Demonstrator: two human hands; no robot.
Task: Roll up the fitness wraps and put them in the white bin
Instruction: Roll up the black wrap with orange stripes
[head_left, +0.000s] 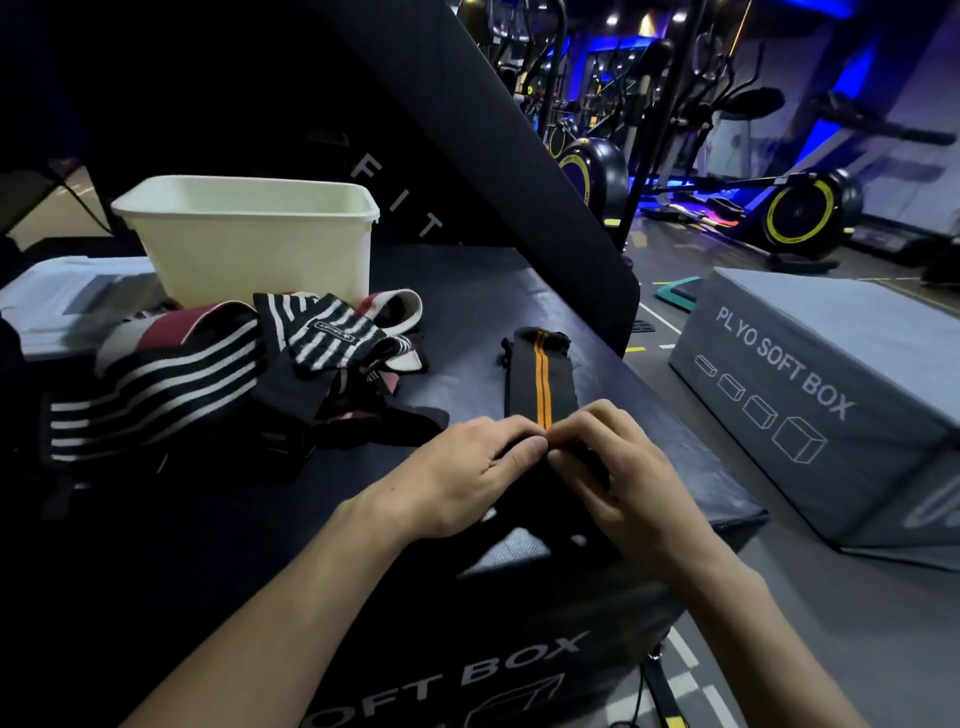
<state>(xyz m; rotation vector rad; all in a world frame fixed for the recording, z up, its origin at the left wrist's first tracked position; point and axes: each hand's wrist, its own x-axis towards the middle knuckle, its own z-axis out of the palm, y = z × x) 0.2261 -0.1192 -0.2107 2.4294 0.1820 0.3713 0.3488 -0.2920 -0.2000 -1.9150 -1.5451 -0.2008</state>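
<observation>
We are just starting: both hands, left hand and right hand, are pinching the orange-striped wrap; the pile is waiting, the bin looking empty.

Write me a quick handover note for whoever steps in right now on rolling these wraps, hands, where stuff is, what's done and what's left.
Left hand and right hand: both pinch the near end of the black wrap with orange stripes, starting its roll.
That wrap lies flat on the dark soft box, stretched away from the hands.
Pile of striped wraps: unrolled, left of the hands, in front of the white bin.
Done: no finished roll is visible; what can be seen of the bin's inside looks empty.
Left: finish this roll, drop it in the bin, then roll and bin each wrap in the pile.
</observation>
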